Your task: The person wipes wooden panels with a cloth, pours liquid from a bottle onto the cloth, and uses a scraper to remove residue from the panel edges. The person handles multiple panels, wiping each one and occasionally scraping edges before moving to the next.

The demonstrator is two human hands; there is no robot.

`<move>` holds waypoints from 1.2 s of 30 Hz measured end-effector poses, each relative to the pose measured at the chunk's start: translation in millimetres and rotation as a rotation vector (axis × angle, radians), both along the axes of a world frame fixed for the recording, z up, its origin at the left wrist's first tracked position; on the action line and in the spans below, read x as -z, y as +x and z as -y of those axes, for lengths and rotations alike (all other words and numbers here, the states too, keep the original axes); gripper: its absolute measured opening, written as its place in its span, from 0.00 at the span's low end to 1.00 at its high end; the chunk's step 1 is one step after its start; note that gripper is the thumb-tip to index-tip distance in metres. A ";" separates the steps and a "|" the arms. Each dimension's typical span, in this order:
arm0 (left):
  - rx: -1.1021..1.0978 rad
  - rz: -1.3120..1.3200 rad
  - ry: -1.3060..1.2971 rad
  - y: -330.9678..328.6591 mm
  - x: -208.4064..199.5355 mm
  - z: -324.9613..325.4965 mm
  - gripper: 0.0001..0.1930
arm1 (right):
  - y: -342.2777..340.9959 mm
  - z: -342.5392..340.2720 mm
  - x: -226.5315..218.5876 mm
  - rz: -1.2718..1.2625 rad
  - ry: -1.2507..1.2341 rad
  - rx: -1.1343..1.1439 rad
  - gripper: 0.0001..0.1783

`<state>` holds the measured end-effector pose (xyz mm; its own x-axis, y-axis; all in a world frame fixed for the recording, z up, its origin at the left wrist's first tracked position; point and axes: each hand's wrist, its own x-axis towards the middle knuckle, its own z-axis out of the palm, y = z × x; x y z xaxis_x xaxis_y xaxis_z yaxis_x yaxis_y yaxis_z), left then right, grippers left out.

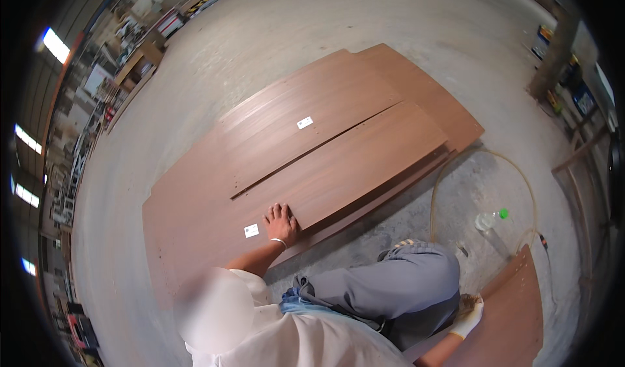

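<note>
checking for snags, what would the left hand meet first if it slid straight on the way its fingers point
Likely the long dark gap in the brown panels, ahead of the left hand; whether either edge stands raised is unclear.

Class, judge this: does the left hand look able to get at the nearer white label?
Likely yes: the left hand rests on the panel close beside the label, with nothing visible between them.
</note>
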<state>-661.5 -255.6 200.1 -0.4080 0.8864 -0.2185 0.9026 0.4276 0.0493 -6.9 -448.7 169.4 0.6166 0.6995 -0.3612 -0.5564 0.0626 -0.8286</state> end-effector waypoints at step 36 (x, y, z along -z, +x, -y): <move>0.297 -0.091 0.249 -35.7 27.9 -217.6 0.30 | -68.6 71.1 -23.9 0.116 -0.212 0.448 0.11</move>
